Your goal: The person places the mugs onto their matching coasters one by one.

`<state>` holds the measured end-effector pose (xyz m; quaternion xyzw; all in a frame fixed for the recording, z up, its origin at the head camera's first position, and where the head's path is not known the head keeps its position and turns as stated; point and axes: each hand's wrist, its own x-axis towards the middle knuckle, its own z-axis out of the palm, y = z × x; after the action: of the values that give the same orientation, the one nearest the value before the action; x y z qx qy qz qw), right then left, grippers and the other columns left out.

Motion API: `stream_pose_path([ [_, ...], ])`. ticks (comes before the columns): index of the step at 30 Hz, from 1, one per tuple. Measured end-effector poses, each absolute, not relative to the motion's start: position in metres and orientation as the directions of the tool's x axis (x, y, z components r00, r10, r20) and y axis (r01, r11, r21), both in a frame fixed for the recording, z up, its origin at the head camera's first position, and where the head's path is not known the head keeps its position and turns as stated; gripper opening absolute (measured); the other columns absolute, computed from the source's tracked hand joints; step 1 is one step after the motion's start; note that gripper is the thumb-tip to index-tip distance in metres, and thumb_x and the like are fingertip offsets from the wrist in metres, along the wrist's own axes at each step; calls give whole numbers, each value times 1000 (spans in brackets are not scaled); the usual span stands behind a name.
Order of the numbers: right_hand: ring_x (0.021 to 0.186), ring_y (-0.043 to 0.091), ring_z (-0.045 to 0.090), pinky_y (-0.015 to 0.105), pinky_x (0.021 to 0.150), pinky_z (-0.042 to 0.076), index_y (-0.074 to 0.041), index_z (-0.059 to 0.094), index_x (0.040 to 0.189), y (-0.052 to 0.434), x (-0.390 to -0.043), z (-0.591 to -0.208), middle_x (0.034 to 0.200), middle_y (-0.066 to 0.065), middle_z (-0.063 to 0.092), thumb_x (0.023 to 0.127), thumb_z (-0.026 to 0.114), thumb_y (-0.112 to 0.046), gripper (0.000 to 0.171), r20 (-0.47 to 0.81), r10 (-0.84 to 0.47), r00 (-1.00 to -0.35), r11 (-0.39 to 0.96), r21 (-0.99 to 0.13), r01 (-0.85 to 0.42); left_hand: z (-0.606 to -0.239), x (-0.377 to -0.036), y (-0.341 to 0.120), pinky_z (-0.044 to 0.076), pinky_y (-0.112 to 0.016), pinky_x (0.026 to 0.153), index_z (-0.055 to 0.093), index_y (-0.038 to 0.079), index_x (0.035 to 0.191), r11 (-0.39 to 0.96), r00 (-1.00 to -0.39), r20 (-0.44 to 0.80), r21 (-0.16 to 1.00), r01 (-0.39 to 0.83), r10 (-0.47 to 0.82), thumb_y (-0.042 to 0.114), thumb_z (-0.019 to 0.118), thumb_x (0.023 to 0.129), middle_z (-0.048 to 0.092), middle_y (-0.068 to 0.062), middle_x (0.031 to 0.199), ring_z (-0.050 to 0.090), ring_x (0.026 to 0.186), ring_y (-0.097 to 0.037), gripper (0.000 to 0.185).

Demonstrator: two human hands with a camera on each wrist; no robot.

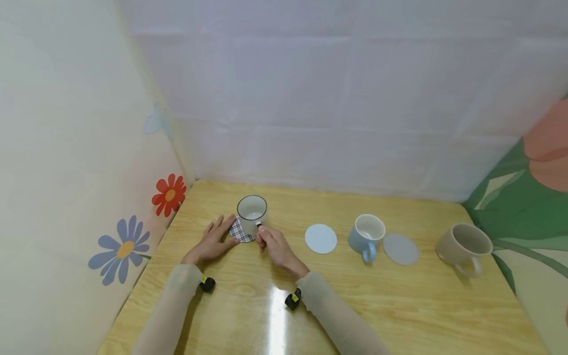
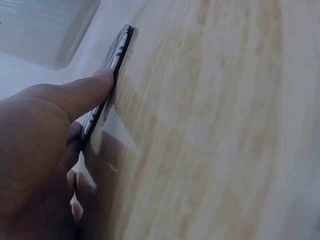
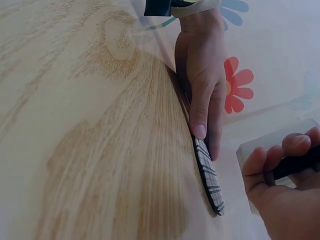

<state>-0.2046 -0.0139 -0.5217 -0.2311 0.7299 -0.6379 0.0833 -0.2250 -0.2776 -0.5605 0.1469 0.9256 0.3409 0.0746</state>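
A white mug with a dark rim [image 1: 252,212] hangs just above a plaid coaster [image 1: 239,230], tilted a little; both wrist views show a gap between them. My right hand [image 1: 276,245] grips the mug by its dark handle [image 3: 297,162], fingers curled round it. My left hand [image 1: 214,241] lies on the table at the coaster's left side with fingers extended. Its thumb [image 2: 87,95] touches the coaster's edge, and the index finger reaches its far side. The mug covers part of the coaster in the head view.
To the right lie a pale blue round coaster [image 1: 321,238] and a grey round coaster [image 1: 401,249]. A light blue mug [image 1: 366,234] stands between them. A grey-beige mug [image 1: 461,246] stands near the right edge of the wooden table [image 1: 239,315]. Cloth walls [image 1: 310,98] border the table.
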Motion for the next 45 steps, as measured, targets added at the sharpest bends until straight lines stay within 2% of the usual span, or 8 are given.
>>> stream_pose_path([
  [8, 73, 15, 50, 26, 66, 49, 12, 57, 90, -16, -208, -524, 77, 11, 53, 117, 31, -23, 51, 168, -458, -873, 78, -971, -228, -560, -226, -278, -5, -67, 130, 26, 9, 170, 709, -945, -46, 674, 209, 322, 41, 68, 104, 23, -18, 177, 3, 164, -50, 85],
  [12, 73, 15, 51, 27, 67, 50, 14, 56, 92, -17, -209, -525, 78, 13, 54, 117, 31, -24, 51, 169, -472, -865, 81, -969, -233, -569, -226, -280, -4, -66, 131, 26, 12, 171, 725, -949, -39, 656, 210, 311, 48, 66, 104, 24, -17, 177, 4, 165, -48, 85],
  [18, 73, 30, 54, 27, 66, 50, 16, 54, 93, -21, -210, -526, 79, 21, 54, 117, 32, -21, 49, 172, -480, -860, 73, -969, -235, -567, -223, -281, -3, -67, 131, 27, 13, 170, 716, -948, -20, 660, 227, 318, 48, 67, 103, 25, -17, 177, 5, 164, -50, 85],
  [24, 76, 45, 55, 25, 66, 50, 14, 55, 93, -25, -212, -523, 78, 14, 53, 117, 32, -21, 48, 172, -494, -852, 62, -971, -231, -557, -223, -281, -6, -65, 132, 27, 12, 170, 731, -954, -57, 657, 185, 293, 40, 68, 104, 23, -14, 177, 3, 165, -47, 83],
  [28, 76, 46, 55, 23, 66, 49, 15, 55, 92, -26, -213, -523, 77, 14, 52, 117, 31, -20, 49, 173, -501, -848, 56, -971, -231, -554, -223, -281, -5, -64, 132, 24, 13, 171, 754, -954, -85, 635, 171, 288, 40, 67, 105, 21, -13, 178, 2, 165, -46, 83],
  [36, 74, 30, 55, 24, 67, 51, 16, 55, 93, -28, -218, -527, 77, 13, 53, 117, 30, -21, 51, 187, -505, -843, 62, -966, -251, -554, -223, -279, -3, -66, 131, 26, 14, 171, 722, -955, -59, 668, 180, 292, 43, 68, 103, 23, -16, 177, 4, 165, -48, 85],
  [42, 73, 46, 55, 22, 65, 48, 17, 54, 89, -29, -220, -530, 73, 15, 50, 116, 31, -17, 49, 228, -502, -834, 43, -957, -287, -555, -226, -278, -5, -65, 132, 24, 13, 171, 710, -951, -64, 682, 179, 301, 43, 70, 103, 22, -16, 177, 3, 165, -46, 87],
  [45, 71, 42, 55, 22, 65, 48, 16, 55, 89, -29, -221, -532, 73, 12, 50, 117, 31, -16, 49, 235, -502, -833, 45, -954, -296, -555, -227, -278, -6, -63, 133, 24, 13, 171, 715, -954, -85, 682, 155, 288, 42, 71, 102, 21, -15, 178, 2, 166, -44, 89],
])
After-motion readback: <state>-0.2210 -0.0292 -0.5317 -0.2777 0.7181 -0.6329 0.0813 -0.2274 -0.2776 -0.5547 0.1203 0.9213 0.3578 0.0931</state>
